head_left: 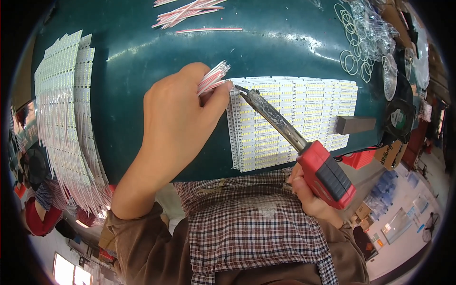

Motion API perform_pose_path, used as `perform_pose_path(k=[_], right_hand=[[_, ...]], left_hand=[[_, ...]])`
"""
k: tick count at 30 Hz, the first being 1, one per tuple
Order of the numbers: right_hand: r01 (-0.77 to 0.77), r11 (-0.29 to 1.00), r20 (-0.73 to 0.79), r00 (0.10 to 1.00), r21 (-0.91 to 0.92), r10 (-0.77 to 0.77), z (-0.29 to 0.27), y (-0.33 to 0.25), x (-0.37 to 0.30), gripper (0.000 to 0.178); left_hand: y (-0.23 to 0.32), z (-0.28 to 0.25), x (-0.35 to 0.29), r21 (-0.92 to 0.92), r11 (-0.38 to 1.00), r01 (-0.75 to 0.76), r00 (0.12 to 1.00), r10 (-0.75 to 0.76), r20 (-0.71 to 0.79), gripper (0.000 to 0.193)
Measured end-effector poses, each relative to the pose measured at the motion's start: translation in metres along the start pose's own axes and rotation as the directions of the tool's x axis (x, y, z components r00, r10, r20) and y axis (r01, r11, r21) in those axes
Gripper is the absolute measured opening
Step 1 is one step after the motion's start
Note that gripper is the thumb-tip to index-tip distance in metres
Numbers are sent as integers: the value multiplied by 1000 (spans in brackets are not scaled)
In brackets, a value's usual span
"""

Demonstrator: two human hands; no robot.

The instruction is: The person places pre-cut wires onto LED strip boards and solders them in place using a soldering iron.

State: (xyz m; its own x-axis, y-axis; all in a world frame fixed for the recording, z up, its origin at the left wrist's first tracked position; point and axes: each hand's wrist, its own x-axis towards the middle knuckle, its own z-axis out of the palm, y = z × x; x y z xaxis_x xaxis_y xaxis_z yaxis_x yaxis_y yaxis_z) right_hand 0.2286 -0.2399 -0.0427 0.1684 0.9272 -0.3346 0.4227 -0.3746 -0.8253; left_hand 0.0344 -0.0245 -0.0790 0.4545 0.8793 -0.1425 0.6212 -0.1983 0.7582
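Apron: a checked cloth point(247, 223) was seen nearest, below both hands.
Right hand: the right hand point(311, 194) was closed round the red handle of a soldering iron point(304, 147), whose dark barrel was slanted up and left.
Left hand: the left hand point(178, 121) was closed on a bundle of red-and-white wires point(213, 78), with one wire end pinched at the thumb tip.
Meeting point: the iron tip was brought to the top left corner of the LED strips point(294, 118), touching or just beside the pinched wire end; which of the two could not be told.
Strips: a sheet of white strips was laid on the green table point(285, 42), between the hands and reaching right of them; a grey block point(355, 124) was set on its right edge.
Step judged: a wire was being soldered to the first strip's end pad.
Next move judged: a steady tip and a still wire would be called for.
Far left: wired strips point(66, 118) were fanned out.
Beyond: loose wires point(190, 12) and clear rings point(363, 42) were scattered.
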Motion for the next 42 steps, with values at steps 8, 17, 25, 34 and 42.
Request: perform_pose_path(k=[8,17,25,34,42], right_hand=[[-15,999,54,998,-49,18,-12,-5,-1,17],[43,997,-14,999,-56,-44,-4,0,-4,17],[39,993,41,999,-110,-34,-8,-2,-3,19],[-5,998,22,1000,-60,6,-5,-1,-5,20],[-79,991,111,990,-106,91,-16,-2,-11,16]], left_hand=[[7,-2,2,12,1000,17,1000,-17,2,28],[6,-3,1,5,1000,31,999,-31,15,26],[-3,-2,1,-54,998,7,998,-4,56,15],[-3,0,1,-79,996,33,997,-27,70,15],[7,-2,-1,-23,999,38,999,-38,32,22]])
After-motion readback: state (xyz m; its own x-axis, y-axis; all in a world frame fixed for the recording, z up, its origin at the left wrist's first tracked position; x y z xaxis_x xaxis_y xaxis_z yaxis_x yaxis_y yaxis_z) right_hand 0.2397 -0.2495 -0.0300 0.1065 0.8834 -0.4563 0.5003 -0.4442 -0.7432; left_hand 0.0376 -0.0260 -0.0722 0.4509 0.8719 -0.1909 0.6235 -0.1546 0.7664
